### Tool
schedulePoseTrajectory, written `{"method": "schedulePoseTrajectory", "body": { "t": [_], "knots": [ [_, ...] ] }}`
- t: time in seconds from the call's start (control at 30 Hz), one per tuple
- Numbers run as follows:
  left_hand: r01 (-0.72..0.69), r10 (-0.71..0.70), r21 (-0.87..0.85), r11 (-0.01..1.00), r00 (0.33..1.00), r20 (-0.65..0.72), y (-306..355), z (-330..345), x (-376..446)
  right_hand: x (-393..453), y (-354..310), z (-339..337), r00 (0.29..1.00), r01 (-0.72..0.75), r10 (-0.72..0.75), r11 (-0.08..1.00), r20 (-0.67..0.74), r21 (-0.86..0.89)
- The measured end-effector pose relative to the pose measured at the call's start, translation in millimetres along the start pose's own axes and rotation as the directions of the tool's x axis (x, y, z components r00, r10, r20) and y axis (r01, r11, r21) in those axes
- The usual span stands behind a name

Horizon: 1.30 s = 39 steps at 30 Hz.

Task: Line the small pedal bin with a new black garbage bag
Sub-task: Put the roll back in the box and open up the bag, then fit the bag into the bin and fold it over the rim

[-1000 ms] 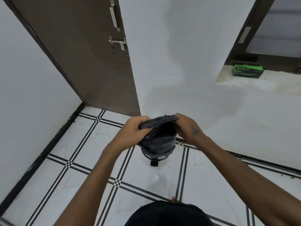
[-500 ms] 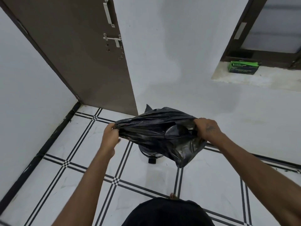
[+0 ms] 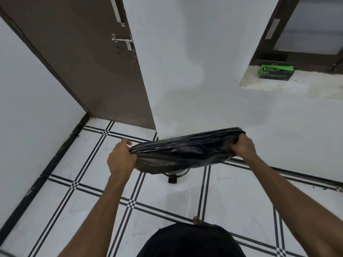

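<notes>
Head view, black bag point(image 3: 185, 151) stretched btwn both hands, L point(image 3: 121, 160), R point(image 3: 244, 146)

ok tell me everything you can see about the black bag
The black garbage bag is thin, glossy, wrinkled plastic, pulled out wide and nearly level above the floor. The left hand bunches one end and the right hand grips the other. Its middle sags slightly and hides most of the pedal bin beneath; only the bin's lower edge and pedal show. It is not yet in the bin.
</notes>
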<state>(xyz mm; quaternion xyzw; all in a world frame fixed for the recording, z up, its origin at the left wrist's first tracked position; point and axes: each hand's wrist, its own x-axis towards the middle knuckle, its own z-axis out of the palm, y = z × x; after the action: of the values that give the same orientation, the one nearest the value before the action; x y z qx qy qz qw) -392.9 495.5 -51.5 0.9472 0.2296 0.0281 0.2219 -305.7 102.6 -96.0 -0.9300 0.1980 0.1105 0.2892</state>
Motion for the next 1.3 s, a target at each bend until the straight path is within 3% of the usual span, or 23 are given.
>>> {"method": "schedulePoseTrajectory", "body": {
  "t": [0.03,0.1,0.2,0.3,0.37,0.43,0.47,0.53,0.6,0.63,0.67,0.7,0.73,0.77,0.8,0.83,0.9,0.97,1.03,1.1,1.23,1.3],
  "knots": [
    [-0.051,0.051,0.028,0.998,0.998,-0.019,-0.4,0.2,0.8,-2.1,0.8,1.4,0.998,0.003,-0.009,0.996,-0.065,-0.087],
    [-0.155,0.156,0.067,0.986,0.987,-0.021,2.3,2.0,2.9,-4.6,0.4,5.3,0.998,0.046,-0.054,0.981,-0.039,-0.187],
    [-0.264,0.257,0.044,0.964,0.960,0.112,17.0,10.5,1.9,-8.8,-7.3,12.9,0.958,0.169,-0.107,0.960,0.268,-0.222],
    [-0.337,0.319,0.076,0.938,0.930,0.182,34.7,25.2,-3.6,-13.7,-15.6,19.8,0.813,0.184,-0.084,0.976,0.576,-0.117],
    [-0.296,0.283,0.067,0.953,0.946,0.161,41.5,33.3,-4.8,-10.3,-20.5,21.5,0.761,0.235,-0.112,0.966,0.639,-0.110],
    [-0.088,0.097,-0.057,0.994,0.979,0.178,47.3,34.8,-0.9,-6.0,-28.4,18.1,0.743,0.277,-0.156,0.957,0.651,-0.087],
    [0.081,-0.042,-0.193,0.978,0.979,0.197,50.3,33.0,4.3,-2.9,-33.6,14.4,0.750,0.320,-0.202,0.944,0.629,-0.079],
    [0.335,-0.252,-0.536,0.775,0.941,0.224,59.3,23.4,16.8,3.1,-45.0,6.8,0.819,0.450,-0.387,0.892,0.425,-0.055],
    [0.307,-0.378,-0.768,0.562,0.921,0.092,68.1,13.1,23.1,6.2,-53.7,0.4,0.834,0.552,-0.552,0.833,-0.010,0.030],
    [0.236,-0.426,-0.812,0.533,0.905,-0.016,68.9,9.2,21.6,7.6,-55.8,-0.8,0.790,0.597,-0.574,0.800,-0.216,0.056],
    [0.160,-0.434,-0.801,0.576,0.891,-0.134,68.1,6.0,17.1,8.6,-56.0,-0.9,0.737,0.632,-0.583,0.773,-0.340,0.044],
    [0.092,-0.380,-0.723,0.685,0.891,-0.247,63.7,4.9,9.3,10.8,-53.5,2.2,0.706,0.651,-0.606,0.759,-0.367,0.000],
    [0.031,-0.252,-0.569,0.822,0.915,-0.314,53.9,9.6,1.6,13.2,-47.4,8.1,0.722,0.646,-0.630,0.762,-0.286,-0.046],
    [-0.010,-0.099,-0.366,0.931,0.955,-0.279,40.0,18.8,-4.9,17.5,-37.7,17.5,0.777,0.612,-0.618,0.786,-0.119,-0.085],
    [-0.024,-0.001,-0.172,0.985,0.989,-0.148,23.5,29.5,-10.0,19.9,-27.8,26.5,0.827,0.562,-0.551,0.816,0.110,-0.134],
    [0.013,-0.012,-0.015,1.000,0.999,0.031,6.9,38.7,-13.7,20.5,-17.2,36.3,0.822,0.537,-0.453,0.817,0.346,-0.208],
    [0.131,-0.168,0.157,0.979,0.952,0.254,-19.7,48.0,-19.5,15.4,1.7,50.1,0.712,0.563,-0.286,0.778,0.641,-0.279],
    [0.175,-0.215,0.153,0.973,0.928,0.304,-41.3,48.5,-18.1,7.7,6.8,60.3,0.637,0.557,-0.142,0.764,0.757,-0.326],
    [0.170,-0.182,0.067,0.983,0.939,0.292,-55.7,44.9,-5.3,4.5,-2.2,68.0,0.609,0.557,-0.116,0.767,0.784,-0.319],
    [0.160,-0.155,0.005,0.987,0.950,0.270,-62.1,36.6,12.0,4.2,-16.2,72.4,0.638,0.534,-0.165,0.798,0.752,-0.279],
    [0.089,-0.051,-0.162,0.983,0.973,0.226,-72.1,15.7,47.7,3.1,-46.2,80.6,0.843,0.423,-0.274,0.870,0.463,-0.254],
    [-0.007,0.042,-0.169,0.986,0.978,0.205,-79.3,5.6,61.0,0.0,-61.1,84.0,0.900,0.399,-0.323,0.881,0.291,-0.254]
  ]
}}
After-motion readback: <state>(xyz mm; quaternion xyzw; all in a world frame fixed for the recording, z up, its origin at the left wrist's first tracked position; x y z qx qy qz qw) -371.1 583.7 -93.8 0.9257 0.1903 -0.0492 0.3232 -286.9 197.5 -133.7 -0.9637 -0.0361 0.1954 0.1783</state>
